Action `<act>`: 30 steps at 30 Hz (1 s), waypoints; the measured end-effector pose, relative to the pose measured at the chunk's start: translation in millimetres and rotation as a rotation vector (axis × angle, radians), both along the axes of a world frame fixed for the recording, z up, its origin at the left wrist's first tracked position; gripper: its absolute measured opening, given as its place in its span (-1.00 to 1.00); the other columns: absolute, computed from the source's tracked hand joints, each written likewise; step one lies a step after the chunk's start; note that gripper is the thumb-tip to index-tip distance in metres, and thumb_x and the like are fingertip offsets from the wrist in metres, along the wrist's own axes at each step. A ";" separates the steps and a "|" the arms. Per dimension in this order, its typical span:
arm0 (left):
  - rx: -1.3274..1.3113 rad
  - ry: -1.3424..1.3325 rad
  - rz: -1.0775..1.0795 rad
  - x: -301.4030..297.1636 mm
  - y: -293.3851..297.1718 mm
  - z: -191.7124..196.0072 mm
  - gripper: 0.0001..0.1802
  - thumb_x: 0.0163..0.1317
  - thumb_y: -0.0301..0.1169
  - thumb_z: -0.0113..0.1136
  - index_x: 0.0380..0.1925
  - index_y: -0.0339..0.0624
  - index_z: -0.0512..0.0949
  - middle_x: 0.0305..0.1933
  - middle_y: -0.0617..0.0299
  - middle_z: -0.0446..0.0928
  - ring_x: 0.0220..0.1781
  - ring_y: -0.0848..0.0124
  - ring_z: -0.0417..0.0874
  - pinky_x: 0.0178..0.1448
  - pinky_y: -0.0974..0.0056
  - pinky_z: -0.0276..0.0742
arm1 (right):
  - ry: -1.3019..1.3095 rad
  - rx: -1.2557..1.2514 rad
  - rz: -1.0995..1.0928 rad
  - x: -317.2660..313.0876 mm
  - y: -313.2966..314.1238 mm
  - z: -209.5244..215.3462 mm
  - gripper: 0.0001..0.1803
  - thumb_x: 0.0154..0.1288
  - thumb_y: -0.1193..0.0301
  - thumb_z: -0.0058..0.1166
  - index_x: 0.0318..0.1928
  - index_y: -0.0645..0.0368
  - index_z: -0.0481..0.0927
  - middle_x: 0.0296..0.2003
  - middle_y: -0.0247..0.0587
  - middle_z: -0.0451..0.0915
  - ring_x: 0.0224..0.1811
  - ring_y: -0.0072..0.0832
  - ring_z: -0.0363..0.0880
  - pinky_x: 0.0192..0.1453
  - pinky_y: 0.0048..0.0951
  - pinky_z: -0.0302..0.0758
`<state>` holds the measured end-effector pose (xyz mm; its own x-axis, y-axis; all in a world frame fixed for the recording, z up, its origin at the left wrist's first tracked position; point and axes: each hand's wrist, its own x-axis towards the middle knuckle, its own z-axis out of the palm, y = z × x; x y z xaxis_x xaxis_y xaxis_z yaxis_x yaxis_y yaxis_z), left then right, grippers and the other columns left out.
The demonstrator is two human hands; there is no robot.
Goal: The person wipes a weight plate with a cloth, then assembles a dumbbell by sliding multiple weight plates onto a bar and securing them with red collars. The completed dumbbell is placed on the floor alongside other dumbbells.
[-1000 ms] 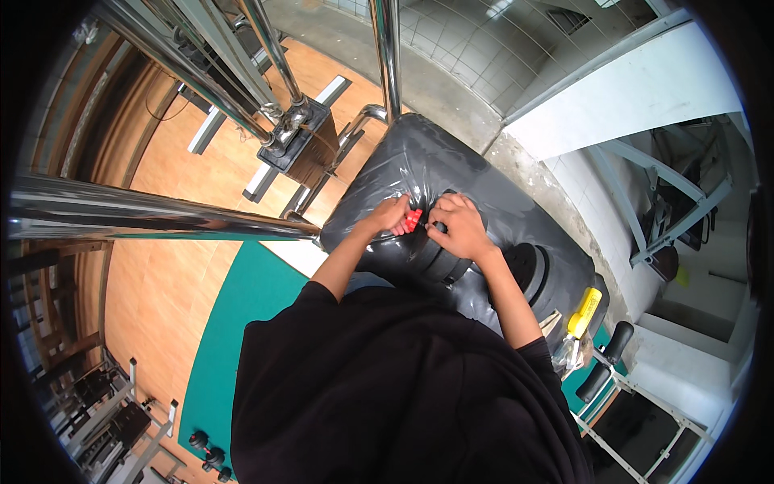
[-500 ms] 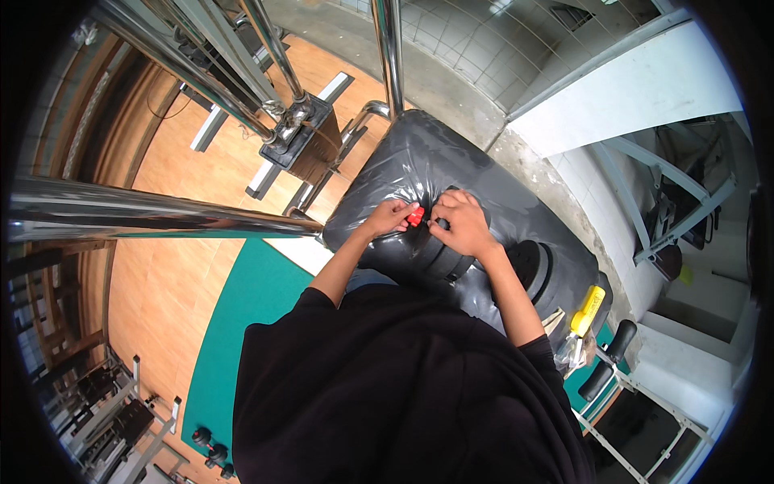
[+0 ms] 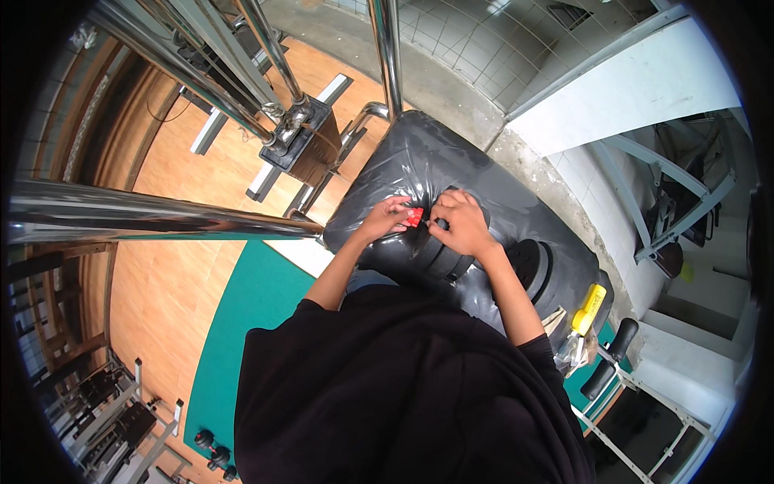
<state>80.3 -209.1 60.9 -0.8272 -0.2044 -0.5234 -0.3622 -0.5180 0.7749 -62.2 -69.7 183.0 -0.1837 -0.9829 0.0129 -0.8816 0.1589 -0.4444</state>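
Hard to make out much detail here: the small red thing [image 3: 414,216] is mostly covered by fingers, so I can't say what it really is, and the person's dark shirt blocks the near end of the bench [image 3: 419,165]. The bench is padded and wrapped in shiny black plastic, with black weight plates [image 3: 442,256] stacked on it. Around it there's a wooden floor [image 3: 173,274], a green mat [image 3: 242,323] and chrome bars [image 3: 153,214] of a gym machine, plus a yellow-handled tool [image 3: 587,310] off at the right. The red thing sits above the plates, between both hands. The left hand [image 3: 385,218] pinches it with curled fingers; the right hand [image 3: 459,224] is closed around a small dark part touching it.
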 end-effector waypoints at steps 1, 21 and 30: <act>-0.040 0.027 0.004 4.3 0.1 3.6 -0.53 0.29 -0.42 0.12 0.19 -0.17 0.30 -0.05 0.23 0.50 -0.12 0.47 0.60 -0.06 0.35 0.61 | 0.005 -0.007 -0.001 0.5 0.2 -0.3 -0.85 -0.01 0.28 0.14 -0.45 0.05 0.56 -0.33 -0.31 0.49 0.01 -0.31 0.42 0.18 -0.18 0.26; 0.365 0.047 -0.040 4.1 -9.2 -11.7 -0.45 0.36 -0.31 0.04 0.30 -0.10 0.14 0.20 0.23 0.35 0.16 0.39 0.47 0.20 0.24 0.44 | -0.021 -0.014 -0.007 1.5 -1.4 0.6 -0.86 -0.01 0.29 0.14 -0.47 0.06 0.55 -0.35 -0.31 0.49 -0.02 -0.31 0.43 0.17 -0.20 0.27; 0.224 0.222 -0.367 5.8 -11.2 -17.1 -0.26 0.21 -0.53 0.19 0.35 -0.11 0.07 0.24 0.25 0.31 0.13 0.46 0.47 0.17 0.24 0.48 | -0.008 -0.013 0.003 2.2 -2.7 3.3 -0.86 0.00 0.28 0.13 -0.46 0.05 0.54 -0.34 -0.31 0.49 -0.01 -0.30 0.42 0.18 -0.19 0.26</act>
